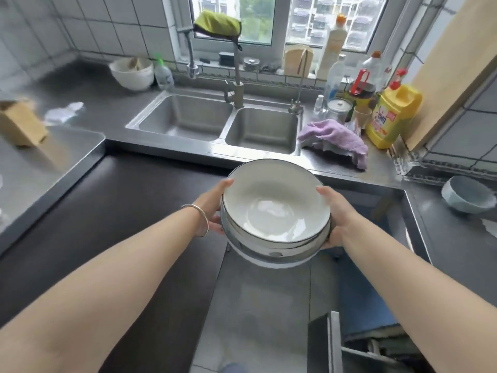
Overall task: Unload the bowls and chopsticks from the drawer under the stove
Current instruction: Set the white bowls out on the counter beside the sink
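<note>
A stack of white bowls with dark rims (274, 208) hangs in the air in front of the counter edge, below the double sink. My left hand (215, 208) grips the stack's left side, with a silver bangle on that wrist. My right hand (336, 216) holds its right side. One pale blue bowl (468, 195) stands on the steel counter at the far right. The pulled-out drawer (357, 343) shows at the bottom right, its contents blurred. No chopsticks are visible.
A steel double sink (215, 130) lies ahead under the window with a tall faucet (236, 84). A purple cloth (336, 141), a yellow bottle (392, 117) and several other bottles crowd the right of the sink. A white bowl (131, 74) and a wooden block (21, 125) stand at left.
</note>
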